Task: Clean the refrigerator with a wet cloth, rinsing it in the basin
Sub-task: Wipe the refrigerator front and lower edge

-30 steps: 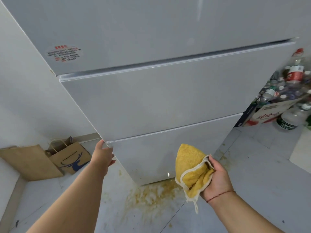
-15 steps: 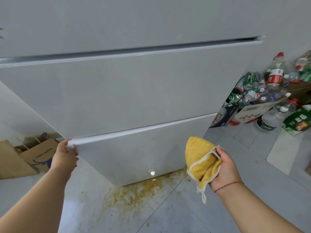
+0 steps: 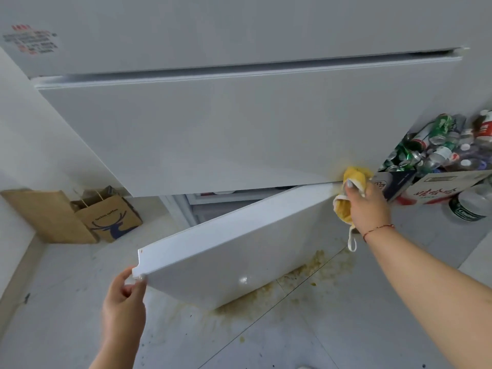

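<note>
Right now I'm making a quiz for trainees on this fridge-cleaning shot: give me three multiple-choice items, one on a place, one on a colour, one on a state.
1. Where is the cloth pressed?
A. on the floor stain
B. at the bottom door's hinge-side top corner
C. on the sticker

2. What colour is the cloth?
A. blue
B. white
C. yellow

3. How does the bottom door stand?
A. swung open
B. shut
C. taken off

Answers:
1 B: the right hand holds the cloth against the yellowish smear where that corner meets the door above.
2 C: it is yellow with a pale edge.
3 A: the left hand grips its free corner, and shelves show behind it.
</note>
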Tool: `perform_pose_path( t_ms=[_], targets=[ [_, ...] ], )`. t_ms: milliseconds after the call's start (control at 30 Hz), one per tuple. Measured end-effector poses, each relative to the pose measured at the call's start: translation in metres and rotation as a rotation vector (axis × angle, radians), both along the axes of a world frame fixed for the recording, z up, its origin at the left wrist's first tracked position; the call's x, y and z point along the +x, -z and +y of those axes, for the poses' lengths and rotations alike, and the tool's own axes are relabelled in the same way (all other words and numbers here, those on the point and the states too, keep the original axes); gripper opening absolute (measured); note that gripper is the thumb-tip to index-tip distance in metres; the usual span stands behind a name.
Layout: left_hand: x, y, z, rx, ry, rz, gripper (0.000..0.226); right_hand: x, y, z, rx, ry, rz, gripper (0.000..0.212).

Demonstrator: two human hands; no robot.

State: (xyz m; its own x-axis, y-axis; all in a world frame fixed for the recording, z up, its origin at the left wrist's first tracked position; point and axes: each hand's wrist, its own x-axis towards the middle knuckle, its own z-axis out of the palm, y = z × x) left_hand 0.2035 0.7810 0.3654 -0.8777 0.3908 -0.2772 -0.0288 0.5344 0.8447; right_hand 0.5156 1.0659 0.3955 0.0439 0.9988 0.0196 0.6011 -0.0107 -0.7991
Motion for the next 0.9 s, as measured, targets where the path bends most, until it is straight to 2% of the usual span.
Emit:
perform_pose_path(
  t_ms=[100,267,400,533,667,800,900],
  targets=[
    [0.007,0.007,-0.010,0.018,0.004,0.012,0.019,-0.012,0.021,-0.005,0.055,-0.089,-0.211,0.035],
    [0.004,0.013,-0.019,0.068,0.008,-0.004,0.015,-0.031,0.042,-0.019,0.089,-0.156,-0.318,0.047],
    [-0.004,0.015,-0.022,0.078,0.044,0.003,0.016,-0.056,0.042,-0.043,0.085,-0.306,-0.399,0.055],
    [-0.011,0.014,-0.020,0.092,0.077,0.004,0.015,-0.103,0.040,-0.089,0.123,-0.501,-0.493,0.092],
    [-0.019,0.010,-0.016,0.101,0.103,-0.016,0.015,-0.155,0.032,-0.132,0.116,-0.683,-0.496,0.116],
    [-0.029,0.010,-0.012,0.130,0.123,-0.051,0.015,-0.210,0.025,-0.163,0.096,-0.900,-0.497,0.112],
    [-0.038,0.012,-0.013,0.125,0.142,-0.075,0.011,-0.256,0.020,-0.180,0.062,-1.049,-0.522,0.091]
  ],
)
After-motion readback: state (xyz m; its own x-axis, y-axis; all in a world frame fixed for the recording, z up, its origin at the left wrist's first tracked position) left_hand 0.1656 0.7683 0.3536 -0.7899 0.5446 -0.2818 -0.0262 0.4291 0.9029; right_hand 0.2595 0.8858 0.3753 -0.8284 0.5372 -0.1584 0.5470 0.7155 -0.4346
